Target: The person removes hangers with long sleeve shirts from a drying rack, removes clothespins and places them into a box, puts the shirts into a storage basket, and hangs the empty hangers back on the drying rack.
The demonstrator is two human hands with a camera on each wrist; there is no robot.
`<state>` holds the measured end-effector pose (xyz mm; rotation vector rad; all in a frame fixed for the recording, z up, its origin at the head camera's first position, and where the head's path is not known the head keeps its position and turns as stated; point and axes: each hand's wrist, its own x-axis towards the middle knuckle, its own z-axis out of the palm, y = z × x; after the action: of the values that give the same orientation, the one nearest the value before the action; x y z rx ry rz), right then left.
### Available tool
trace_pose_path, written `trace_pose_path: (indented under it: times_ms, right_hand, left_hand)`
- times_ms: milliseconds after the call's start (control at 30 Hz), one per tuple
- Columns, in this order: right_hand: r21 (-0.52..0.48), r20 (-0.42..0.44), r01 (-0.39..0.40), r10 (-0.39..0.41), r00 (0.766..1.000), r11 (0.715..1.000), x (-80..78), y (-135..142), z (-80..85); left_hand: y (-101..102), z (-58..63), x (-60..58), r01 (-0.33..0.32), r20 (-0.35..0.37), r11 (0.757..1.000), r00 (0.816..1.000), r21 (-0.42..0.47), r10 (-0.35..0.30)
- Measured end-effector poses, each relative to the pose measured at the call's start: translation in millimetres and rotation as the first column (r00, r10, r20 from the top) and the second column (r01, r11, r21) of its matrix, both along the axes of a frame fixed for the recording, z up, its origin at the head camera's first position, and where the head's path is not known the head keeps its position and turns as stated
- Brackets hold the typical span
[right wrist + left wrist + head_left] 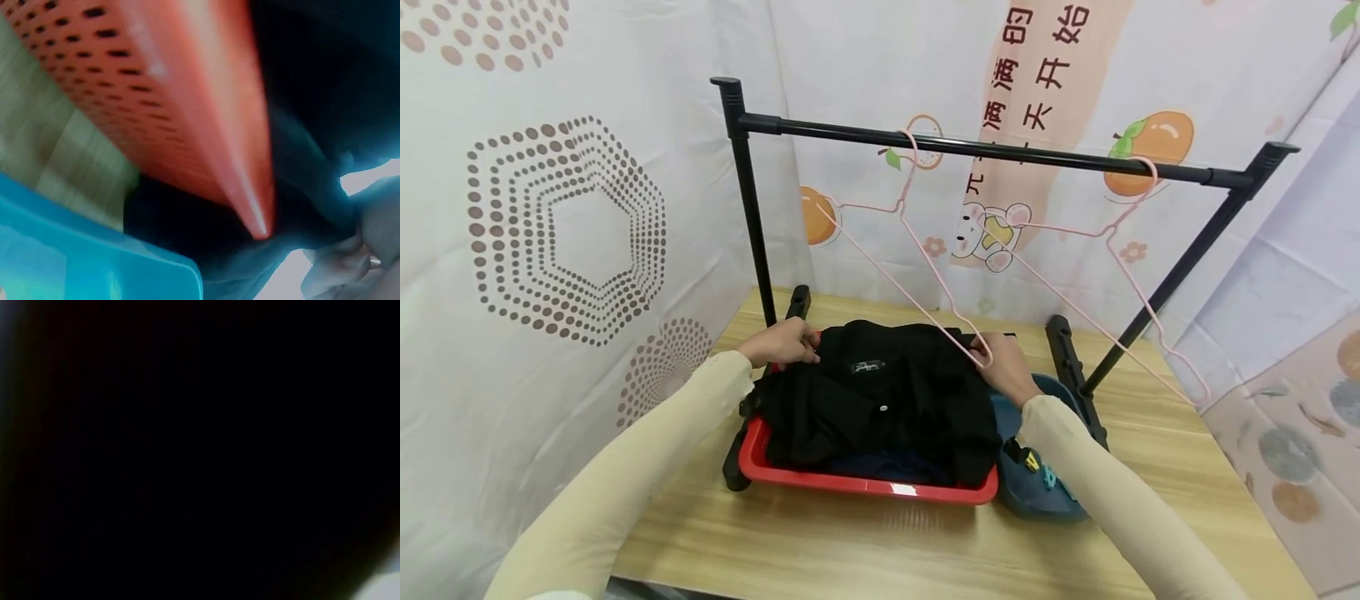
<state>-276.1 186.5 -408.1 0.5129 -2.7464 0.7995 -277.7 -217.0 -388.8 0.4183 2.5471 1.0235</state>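
Note:
A black shirt [917, 392] with a collar label and a light button lies spread over the red basket [865, 483]. My left hand [782, 342] pinches the shirt at its upper left side. At the upper right, my right hand [1006, 365] grips the fabric, and the lower corner of a pink hanger [936, 268] hangs in front of that hand. In the right wrist view, curled fingers [337, 272] hold dark cloth beside the basket's perforated wall [125, 81]. Nearly everything in the left wrist view is black, so no hand shows there.
A black clothes rack [850, 132] stands behind and around the basket. Another pink hanger [1120, 267] hangs on its right part. A blue basin [1037, 492] with several small clips [1032, 461] sits to the right, under my right forearm. Dark blue cloth [887, 465] shows beneath the shirt.

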Motion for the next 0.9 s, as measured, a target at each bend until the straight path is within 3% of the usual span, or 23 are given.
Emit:
trace_pose_path:
  times_ms: [133, 300, 400, 533, 633, 733, 833, 900]
  right_hand:
    - [-0.092, 0.042, 0.025, -0.022, 0.999, 0.995, -2.4, 2.2, 7.2]
    - [-0.278, 0.137, 0.053, -0.015, 0.99, 0.959, 2.2, 0.4, 23.7]
    - [-0.385, 0.146, 0.026, 0.033, 0.989, 0.922, 9.1, -5.7, 33.9]
    - [-0.429, 0.093, -0.06, 0.11, 0.99, 0.901, 23.9, -12.9, 47.2]
    - [-0.42, 0.075, -0.142, 0.19, 0.979, 0.896, 40.0, -15.0, 52.8]
    - [-0.372, 0.1, -0.24, 0.296, 0.95, 0.897, 59.8, -15.8, 48.7]
    - [-0.226, 0.092, -0.398, 0.426, 0.9, 0.889, 77.2, -17.7, 36.2]
    - [-0.096, 0.076, -0.504, 0.511, 0.856, 0.858, 86.5, -19.9, 26.8]
  left_hand:
    - [0.5, 0.3, -5.4, 0.002, -0.003, 0.998, 1.0, 0.07, -0.002]
    - [-3.2, 13.1, -4.2, -0.088, -0.037, 0.988, 0.995, 0.124, 0.093]
    - [-8.7, 26.0, 1.3, -0.106, -0.052, 0.978, 0.992, 0.181, 0.117]
    - [-17.4, 41.7, 15.6, -0.059, -0.051, 0.96, 0.996, 0.273, 0.075]
    - [-25.1, 46.5, 33.4, 0.009, -0.041, 0.952, 0.999, 0.306, 0.004]
    - [-30.5, 42.0, 52.3, 0.094, -0.033, 0.952, 0.996, 0.29, -0.089]
    - [-30.7, 31.9, 66.7, 0.193, -0.045, 0.958, 0.981, 0.212, -0.187]
    - [-28.2, 24.8, 73.0, 0.266, -0.061, 0.956, 0.964, 0.128, -0.26]
